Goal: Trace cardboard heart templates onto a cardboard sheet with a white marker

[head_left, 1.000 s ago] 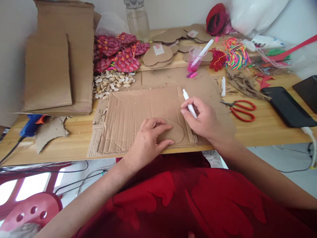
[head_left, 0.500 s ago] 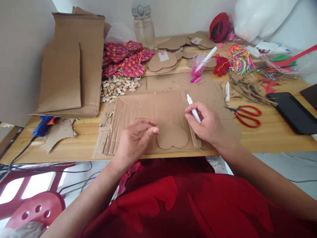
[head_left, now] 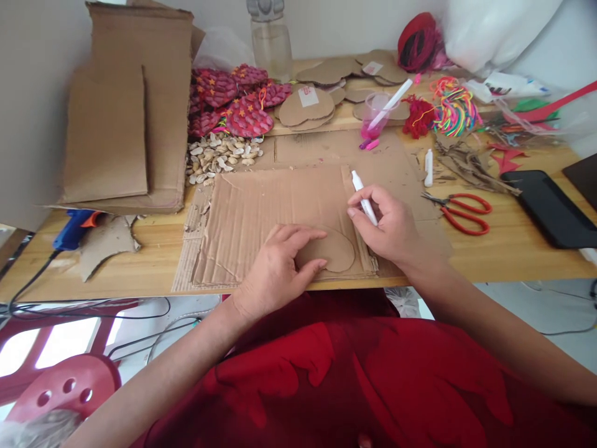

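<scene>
A plain cardboard heart [head_left: 339, 250] lies on a creased rectangular cardboard sheet [head_left: 261, 202] near the table's front edge. My left hand [head_left: 285, 260] covers the heart's left part, thumb and fingertips resting on it from both sides and holding it against the sheet. Just right of the heart, my right hand [head_left: 386, 225] grips a white marker pen [head_left: 362, 196] between thumb and fingers. The pen's white upper end points up and left. Its lower end is hidden by my hand.
Red-handled scissors [head_left: 466, 213], a white pen cap [head_left: 428, 168] and a black phone [head_left: 550, 208] lie to the right. Peanut shells [head_left: 224, 155], stacked cardboard hearts [head_left: 305, 112] and a pink cup [head_left: 373, 118] stand behind. Leaning cardboard [head_left: 107, 137] and a blue glue gun [head_left: 72, 230] are left.
My left hand has moved right, from beside the cardboard heart onto it. My right hand stays almost in place with the marker pen. The whole view has shifted slightly.
</scene>
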`<action>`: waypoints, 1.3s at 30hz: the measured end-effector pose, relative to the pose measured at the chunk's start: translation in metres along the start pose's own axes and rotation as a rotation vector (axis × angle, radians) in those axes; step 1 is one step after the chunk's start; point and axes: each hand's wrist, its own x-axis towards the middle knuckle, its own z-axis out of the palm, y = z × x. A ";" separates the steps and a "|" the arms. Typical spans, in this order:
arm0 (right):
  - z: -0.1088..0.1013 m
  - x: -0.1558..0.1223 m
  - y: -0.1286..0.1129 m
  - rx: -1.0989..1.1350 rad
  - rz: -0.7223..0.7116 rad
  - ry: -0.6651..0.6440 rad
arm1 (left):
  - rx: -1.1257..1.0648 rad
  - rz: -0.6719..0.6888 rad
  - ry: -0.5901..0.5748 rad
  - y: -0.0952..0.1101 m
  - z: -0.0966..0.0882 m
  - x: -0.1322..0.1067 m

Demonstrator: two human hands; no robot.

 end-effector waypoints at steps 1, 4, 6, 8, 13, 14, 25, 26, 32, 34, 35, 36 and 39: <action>0.000 0.000 0.000 0.000 0.000 0.001 | 0.013 0.009 -0.008 0.000 0.002 0.001; 0.000 -0.001 0.000 0.007 -0.012 0.006 | 0.047 0.013 -0.012 0.000 0.006 0.001; -0.001 -0.002 -0.001 0.026 -0.016 0.001 | 0.064 0.000 -0.014 0.000 0.007 0.001; 0.000 -0.002 -0.001 0.039 -0.017 -0.006 | 0.078 -0.012 -0.025 0.001 0.007 0.000; -0.001 -0.003 -0.002 0.031 -0.033 0.006 | 0.079 -0.008 -0.023 0.001 0.009 0.000; -0.001 -0.003 -0.003 0.031 -0.036 0.016 | 0.076 -0.007 -0.019 0.001 0.009 0.000; -0.001 -0.008 -0.001 0.109 -0.059 -0.066 | 0.100 0.022 0.033 -0.002 0.015 -0.002; 0.000 -0.008 0.000 0.109 -0.046 -0.065 | 0.102 0.028 0.039 -0.002 0.015 -0.002; -0.002 -0.007 0.001 0.067 -0.026 -0.093 | 0.115 0.047 0.043 -0.004 0.016 -0.002; -0.003 -0.007 0.000 0.049 -0.029 -0.110 | 0.118 0.052 0.044 -0.005 0.016 -0.002; -0.003 -0.007 -0.001 0.043 -0.031 -0.116 | 0.120 0.054 0.044 -0.005 0.017 -0.002; -0.003 -0.006 -0.002 0.042 -0.036 -0.126 | 0.120 0.057 0.044 -0.006 0.017 -0.002; -0.004 -0.006 -0.004 0.056 -0.057 -0.195 | 0.119 0.055 0.041 -0.005 0.018 -0.002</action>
